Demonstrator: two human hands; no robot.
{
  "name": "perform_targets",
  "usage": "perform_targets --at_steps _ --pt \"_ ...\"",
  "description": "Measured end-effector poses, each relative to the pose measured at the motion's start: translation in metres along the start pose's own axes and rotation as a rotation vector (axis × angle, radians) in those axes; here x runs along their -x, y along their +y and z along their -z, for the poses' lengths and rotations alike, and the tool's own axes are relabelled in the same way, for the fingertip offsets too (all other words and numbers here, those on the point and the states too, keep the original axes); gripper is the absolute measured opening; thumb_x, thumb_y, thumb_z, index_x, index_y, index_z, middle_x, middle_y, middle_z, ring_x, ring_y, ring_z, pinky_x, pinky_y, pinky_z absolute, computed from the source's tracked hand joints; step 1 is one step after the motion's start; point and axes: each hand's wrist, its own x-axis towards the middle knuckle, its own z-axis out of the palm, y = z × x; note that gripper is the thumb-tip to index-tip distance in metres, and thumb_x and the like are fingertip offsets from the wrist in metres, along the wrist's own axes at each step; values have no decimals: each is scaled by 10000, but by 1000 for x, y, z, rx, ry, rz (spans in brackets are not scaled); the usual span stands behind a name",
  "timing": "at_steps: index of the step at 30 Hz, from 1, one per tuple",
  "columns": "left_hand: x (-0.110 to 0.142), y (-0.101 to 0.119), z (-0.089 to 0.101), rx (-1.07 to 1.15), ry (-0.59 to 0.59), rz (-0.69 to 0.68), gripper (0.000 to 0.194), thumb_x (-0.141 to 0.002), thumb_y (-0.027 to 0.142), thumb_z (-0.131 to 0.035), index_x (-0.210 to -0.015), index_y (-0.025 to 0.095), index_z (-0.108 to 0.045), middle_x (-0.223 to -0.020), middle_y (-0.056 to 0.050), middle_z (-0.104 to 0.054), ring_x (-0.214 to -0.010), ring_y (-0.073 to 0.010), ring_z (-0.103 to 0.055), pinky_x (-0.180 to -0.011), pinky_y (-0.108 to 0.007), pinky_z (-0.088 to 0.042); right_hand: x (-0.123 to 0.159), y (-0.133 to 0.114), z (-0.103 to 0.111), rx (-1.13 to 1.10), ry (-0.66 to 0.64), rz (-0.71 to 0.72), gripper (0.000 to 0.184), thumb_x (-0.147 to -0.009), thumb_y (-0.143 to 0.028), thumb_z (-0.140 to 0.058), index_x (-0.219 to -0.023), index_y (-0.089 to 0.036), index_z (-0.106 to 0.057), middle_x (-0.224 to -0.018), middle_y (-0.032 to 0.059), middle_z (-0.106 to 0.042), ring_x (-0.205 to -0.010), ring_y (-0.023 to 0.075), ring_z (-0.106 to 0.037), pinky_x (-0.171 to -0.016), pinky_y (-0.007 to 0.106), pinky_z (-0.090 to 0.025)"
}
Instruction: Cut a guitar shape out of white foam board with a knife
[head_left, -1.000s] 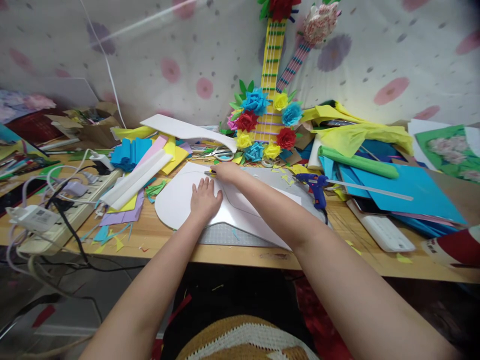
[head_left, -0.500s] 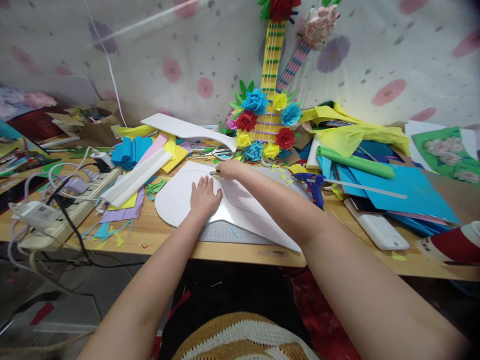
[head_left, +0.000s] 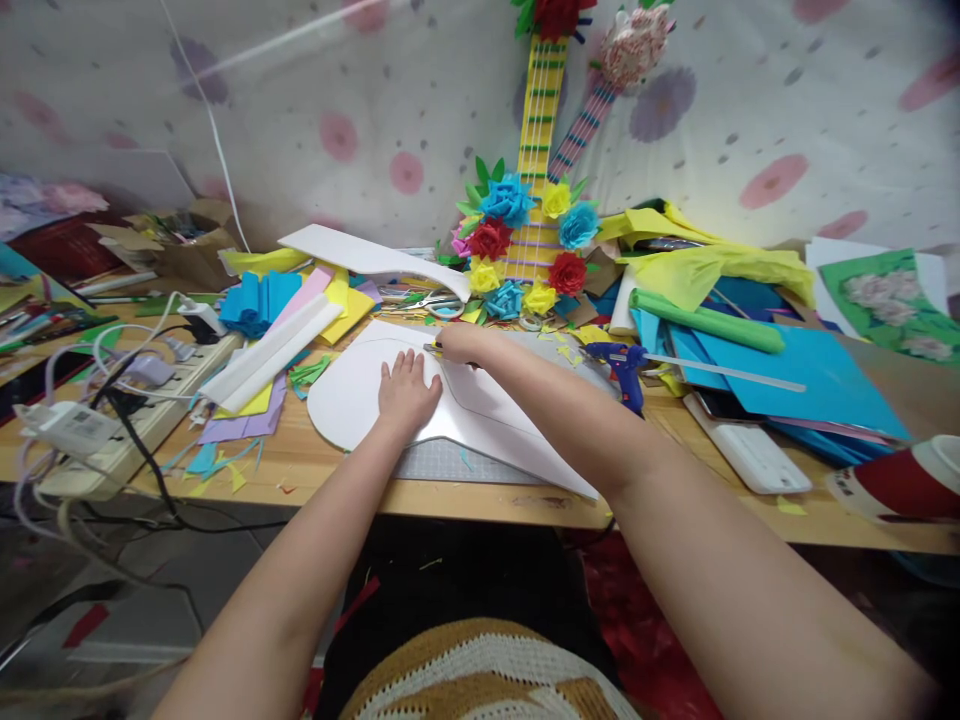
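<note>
A white foam board [head_left: 349, 388] with a curved edge and a drawn outline lies on a grey cutting mat [head_left: 487, 467]. My left hand [head_left: 407, 392] rests flat on the board with its fingers spread. Just right of it, my right hand [head_left: 461, 343] is closed around a small yellow and dark utility knife [head_left: 434, 348], its tip at the drawn line near the board's far side. Most of the knife is hidden in my fingers.
Behind the board stands a paper guitar with flowers [head_left: 534, 240], near scissors [head_left: 439, 305] and a cut white strip [head_left: 360, 255]. At right are a blue glue gun [head_left: 624, 368], blue sheets [head_left: 795, 385] and a red-white cup [head_left: 900, 482]. A power strip [head_left: 157, 420] with cables lies left.
My right hand and the knife have shifted very slightly along the line toward me. My left hand stays pressed on the board. The whole view has moved slightly.
</note>
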Motion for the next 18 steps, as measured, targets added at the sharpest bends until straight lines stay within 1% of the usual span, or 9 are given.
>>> perform_targets --at_steps 4,12,18 --pt "1 1 3 -8 -14 2 613 -871 431 -270 -1383 104 -354 -1480 -102 -293 -1379 -234 -221 -1125 -467 -153 0 -1 -3 19 12 4 316 -848 -134 -447 -1098 -49 -620 -885 180 -701 -795 216 -672 -778 285 -473" --pt "1 1 4 -14 -15 3 614 -873 430 -262 -1385 104 -353 -1477 -103 -298 -1379 -235 -221 -1125 -468 -156 5 -2 -3 30 12 -13 314 -838 -123 -461 -1094 -69 -634 -932 174 -698 -827 219 -669 -788 275 -463" --pt "1 1 3 -5 -8 3 614 -870 426 -271 -1381 97 -359 -1477 -108 -295 -1376 -241 -227 -1122 -477 -156 5 -3 -11 84 33 17 333 -816 -135 -482 -1102 -59 -634 -1035 198 -668 -963 246 -633 -799 286 -461"
